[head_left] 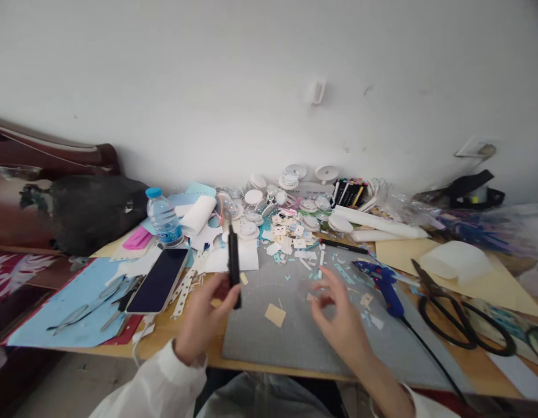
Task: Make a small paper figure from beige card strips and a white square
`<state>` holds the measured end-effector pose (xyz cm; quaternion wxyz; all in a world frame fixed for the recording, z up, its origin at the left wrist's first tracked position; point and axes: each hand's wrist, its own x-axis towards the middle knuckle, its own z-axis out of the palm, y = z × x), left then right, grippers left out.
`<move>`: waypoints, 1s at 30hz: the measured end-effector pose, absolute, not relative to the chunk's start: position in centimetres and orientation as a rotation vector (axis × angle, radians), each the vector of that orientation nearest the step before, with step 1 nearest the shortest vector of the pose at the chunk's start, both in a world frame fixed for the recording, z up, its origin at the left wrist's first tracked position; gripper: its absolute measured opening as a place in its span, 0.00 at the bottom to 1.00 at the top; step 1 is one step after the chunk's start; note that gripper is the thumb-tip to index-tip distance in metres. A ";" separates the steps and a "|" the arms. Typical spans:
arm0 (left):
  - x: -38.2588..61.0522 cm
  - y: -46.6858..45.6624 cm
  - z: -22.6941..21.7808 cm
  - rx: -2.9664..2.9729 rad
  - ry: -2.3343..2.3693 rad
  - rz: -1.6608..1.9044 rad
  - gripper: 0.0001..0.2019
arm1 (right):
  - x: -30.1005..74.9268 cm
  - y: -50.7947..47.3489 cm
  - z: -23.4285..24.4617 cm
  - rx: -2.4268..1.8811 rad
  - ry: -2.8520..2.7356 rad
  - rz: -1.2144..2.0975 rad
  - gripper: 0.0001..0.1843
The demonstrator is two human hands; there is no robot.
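Observation:
My left hand is wrapped around a black craft knife, held upright with its thin tip pointing up. Above the grey cutting mat, my right hand has its thumb and fingers curled toward each other. A small pale bit shows at those fingertips, too blurred to name. Between the two hands a cream square of paper lies on the mat. Beyond them is a heap of small printed paper cutouts. A black pen lies past the right hand.
At left are a phone, a water bottle and eyeglasses. To the right lie a blue glue gun with its cord and large black scissors. Round white cases and markers crowd the wall.

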<state>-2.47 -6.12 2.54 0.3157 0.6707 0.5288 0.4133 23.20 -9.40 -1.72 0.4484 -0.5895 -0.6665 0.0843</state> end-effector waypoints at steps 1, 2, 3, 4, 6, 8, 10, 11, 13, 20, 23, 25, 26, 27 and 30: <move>-3.8 -5.2 2.5 1.903 1.557 1.060 0.15 | 24.2 -10.2 -2.5 -1.475 -1.608 0.219 0.26; -5.0 -4.3 2.5 2.017 1.719 1.008 0.15 | 25.1 -11.1 -3.3 -1.498 -1.575 0.209 0.23; -6.0 -3.4 2.4 2.123 1.873 0.889 0.15 | 25.9 -12.0 -4.1 -1.518 -1.542 0.186 0.20; -6.8 -2.6 2.2 2.221 2.001 0.720 0.15 | 26.7 -12.8 -4.7 -1.537 -1.518 0.163 0.17; -7.7 -1.3 1.9 2.262 2.080 0.610 0.14 | 27.7 -14.3 -5.7 -1.577 -1.494 0.114 0.13; -7.8 -0.1 1.7 2.310 2.110 0.520 0.13 | 27.9 -15.2 -6.0 -1.579 -1.527 0.065 0.10; -7.5 0.9 1.6 2.358 2.129 0.443 0.14 | 27.4 -15.6 -5.8 -1.541 -1.608 0.037 0.07; -7.3 1.4 1.6 2.382 2.136 0.407 0.14 | 26.9 -15.5 -5.6 -1.514 -1.657 0.035 0.07; -7.1 2.4 1.5 2.426 2.147 0.343 0.14 | 25.5 -15.2 -5.0 -1.459 -1.756 0.055 0.08; -7.1 3.6 1.4 2.552 2.150 0.315 0.15 | 20.8 -12.8 -3.4 -1.251 -2.199 0.162 0.20; -6.4 3.1 1.0 2.675 1.951 0.386 0.16 | 20.5 -12.4 -3.6 -1.214 -2.366 0.156 0.26; -5.7 3.0 0.3 2.746 1.731 0.394 0.15 | 20.9 -12.6 -3.8 -1.222 -2.411 0.135 0.26; -5.4 3.0 0.0 2.762 1.641 0.401 0.16 | 21.3 -12.9 -3.9 -1.230 -2.423 0.121 0.26; -5.1 3.1 -0.4 2.765 1.572 0.411 0.15 | 21.7 -13.2 -4.0 -1.236 -2.430 0.105 0.26; -4.7 3.6 -0.9 2.716 1.468 0.458 0.08 | 23.3 -14.5 -4.4 -1.254 -2.404 0.052 0.26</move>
